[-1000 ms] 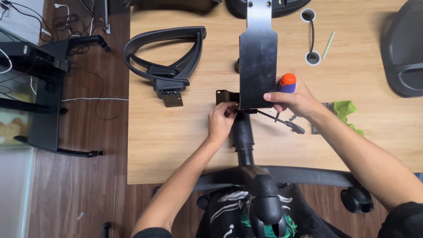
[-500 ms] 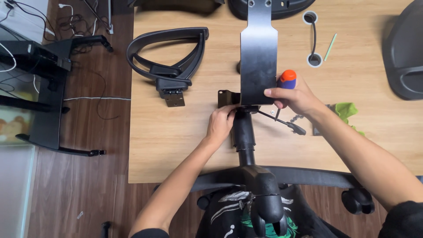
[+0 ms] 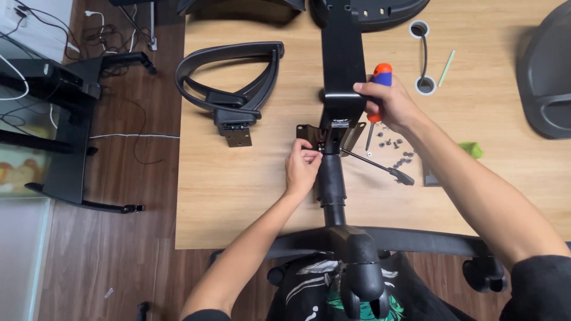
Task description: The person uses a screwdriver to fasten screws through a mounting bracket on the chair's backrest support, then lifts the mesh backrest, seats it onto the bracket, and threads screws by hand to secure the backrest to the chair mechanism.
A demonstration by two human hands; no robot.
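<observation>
Pale wood made up the broad surface (image 3: 250,196), which carried a scatter of black office-chair parts above a dark plank floor. Largest among them was the wheeled black chair base (image 3: 357,249), lying over the near edge with its gas column pointing up toward the long flat black metal bracket (image 3: 343,65), apparently laid so that the joint faced the person. The right hand (image 3: 392,107) was clenched around the lower end of that bracket together with an orange-and-blue-handled screwdriver (image 3: 380,80), seemingly steadying the plate while keeping the tool ready. The left hand (image 3: 302,169) pinched with its fingertips at the small black mounting plate (image 3: 309,134) where bracket and column met; what it pinched, perhaps a screw, was too small to make out. A curved black plastic armrest (image 3: 232,89) lay apart to the left. Loose silver screws (image 3: 395,145) rested just beside the right wrist. The bracket's top and a grey seat shell (image 3: 544,77) were cut off by the frame.
</observation>
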